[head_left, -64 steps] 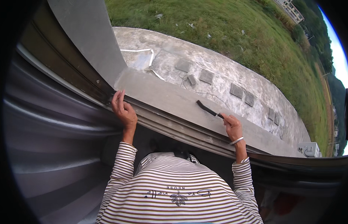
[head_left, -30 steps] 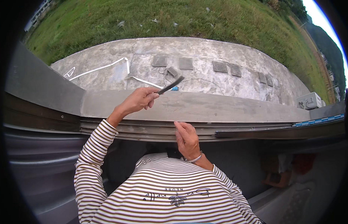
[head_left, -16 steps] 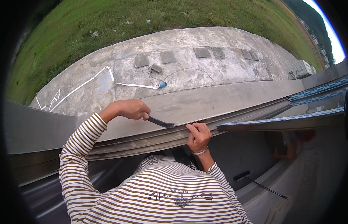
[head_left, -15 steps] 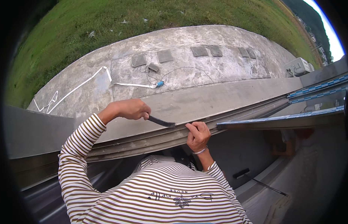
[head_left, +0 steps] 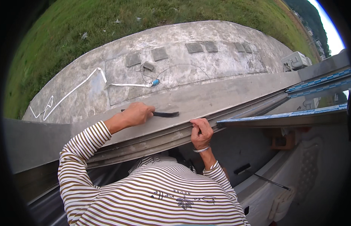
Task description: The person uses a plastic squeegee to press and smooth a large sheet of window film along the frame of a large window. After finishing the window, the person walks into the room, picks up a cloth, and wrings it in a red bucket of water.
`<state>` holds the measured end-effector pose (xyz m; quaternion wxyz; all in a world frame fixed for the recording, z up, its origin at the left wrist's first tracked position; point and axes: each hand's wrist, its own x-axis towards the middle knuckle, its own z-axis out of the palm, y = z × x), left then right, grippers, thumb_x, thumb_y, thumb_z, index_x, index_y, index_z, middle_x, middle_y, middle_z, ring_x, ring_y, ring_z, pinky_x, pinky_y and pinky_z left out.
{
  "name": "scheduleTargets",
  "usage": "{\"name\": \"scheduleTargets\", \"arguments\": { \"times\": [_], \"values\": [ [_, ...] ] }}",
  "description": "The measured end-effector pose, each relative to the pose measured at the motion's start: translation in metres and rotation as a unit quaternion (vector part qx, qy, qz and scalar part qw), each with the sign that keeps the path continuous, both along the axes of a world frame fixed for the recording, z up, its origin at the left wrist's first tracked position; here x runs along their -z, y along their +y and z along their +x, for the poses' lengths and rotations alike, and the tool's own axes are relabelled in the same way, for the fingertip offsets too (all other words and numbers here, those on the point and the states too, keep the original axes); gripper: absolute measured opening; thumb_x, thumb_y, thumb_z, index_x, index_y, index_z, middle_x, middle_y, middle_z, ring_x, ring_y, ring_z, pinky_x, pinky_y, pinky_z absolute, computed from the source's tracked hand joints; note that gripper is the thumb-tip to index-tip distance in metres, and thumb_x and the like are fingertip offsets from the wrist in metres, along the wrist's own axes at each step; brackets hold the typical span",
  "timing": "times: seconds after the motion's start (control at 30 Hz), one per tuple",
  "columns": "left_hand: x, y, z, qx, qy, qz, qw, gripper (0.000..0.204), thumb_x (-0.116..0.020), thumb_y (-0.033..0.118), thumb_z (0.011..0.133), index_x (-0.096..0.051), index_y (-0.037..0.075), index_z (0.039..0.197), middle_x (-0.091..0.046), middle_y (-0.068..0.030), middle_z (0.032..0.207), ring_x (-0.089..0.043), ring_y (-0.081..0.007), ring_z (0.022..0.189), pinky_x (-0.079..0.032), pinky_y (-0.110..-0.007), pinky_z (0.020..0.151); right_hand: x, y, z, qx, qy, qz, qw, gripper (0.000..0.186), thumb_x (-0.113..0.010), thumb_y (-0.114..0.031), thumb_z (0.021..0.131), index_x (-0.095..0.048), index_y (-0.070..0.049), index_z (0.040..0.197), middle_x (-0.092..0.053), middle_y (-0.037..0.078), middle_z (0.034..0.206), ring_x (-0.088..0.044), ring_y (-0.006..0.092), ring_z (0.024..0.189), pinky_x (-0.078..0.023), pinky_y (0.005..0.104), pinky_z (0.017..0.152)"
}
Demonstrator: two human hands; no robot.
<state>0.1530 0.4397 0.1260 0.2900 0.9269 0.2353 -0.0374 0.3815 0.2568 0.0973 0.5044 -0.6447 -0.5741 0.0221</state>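
My left hand (head_left: 136,115) is closed around a curved black strip-like tool (head_left: 166,114), held over the grey concrete sill (head_left: 230,88) with its far end toward the right. Just to the right and lower, my right hand (head_left: 200,133) has its fingers curled together at the metal sliding track (head_left: 156,141); what is between them, if anything, is hidden. Beside it, a window sash (head_left: 281,118) with blue-and-white tape along it runs off to the right. My forearms in striped sleeves reach up from the lower edge.
Outside and below lie a concrete slab (head_left: 107,64) with square grey pieces, white tape, cable and a blue object (head_left: 155,82), then grass (head_left: 58,45). An air-conditioner unit (head_left: 296,60) stands at right. Indoors are a wooden stool (head_left: 283,141), a long black-headed tool (head_left: 269,181) and dark curtain fabric.
The black tool has passed from my right hand to my left, which now holds it lower, by the sill edge. My right hand has shifted slightly right along the track. The view has turned.
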Motion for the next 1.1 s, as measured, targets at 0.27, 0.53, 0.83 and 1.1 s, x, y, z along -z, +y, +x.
{"name": "scheduleTargets", "arguments": {
  "times": [0.27,0.53,0.83,1.1],
  "values": [
    [-0.005,0.072,0.003,-0.222,-0.094,0.034,0.97,0.016,-0.057,0.016,0.092,-0.057,0.0,0.092,-0.058,-0.0226,0.072,-0.059,-0.0404,0.07,-0.043,-0.047,0.063,-0.006,-0.009,0.004,-0.015,-0.024,0.027,0.999,0.031,-0.054,0.012,0.069,-0.066,-0.004,0.092,-0.062,0.011,0.082,-0.062,0.0257,0.066,-0.05,0.0328,0.056],
    [0.018,0.04,0.008,-0.088,-0.056,0.091,0.99,0.01,-0.062,0.013,0.088,-0.057,0.004,0.087,-0.059,-0.0189,0.067,-0.059,-0.0394,0.068,-0.044,-0.047,0.06,-0.002,0.001,0.027,-0.015,-0.094,0.044,0.994,0.03,-0.055,0.01,0.065,-0.065,-0.004,0.09,-0.059,0.011,0.08,-0.059,0.0295,0.071,-0.048,0.0383,0.063],
    [-0.018,0.023,0.032,0.009,-0.144,-0.027,0.989,0.015,-0.061,0.007,0.086,-0.065,-0.001,0.098,-0.064,-0.0168,0.089,-0.062,-0.0367,0.08,-0.049,-0.043,0.069,-0.001,-0.015,0.033,0.018,0.001,0.049,0.999,0.023,-0.052,0.012,0.076,-0.064,-0.002,0.09,-0.061,0.012,0.081,-0.06,0.0262,0.069,-0.051,0.0323,0.061],
    [-0.013,0.0,0.076,0.073,-0.101,-0.147,0.981,0.012,-0.061,0.005,0.087,-0.055,0.001,0.095,-0.063,-0.0198,0.079,-0.062,-0.0381,0.076,-0.047,-0.044,0.065,0.006,-0.006,0.034,0.002,-0.094,0.032,0.995,0.025,-0.054,0.006,0.066,-0.065,-0.003,0.086,-0.058,0.012,0.079,-0.059,0.0302,0.067,-0.049,0.0374,0.058]
  ]
}}
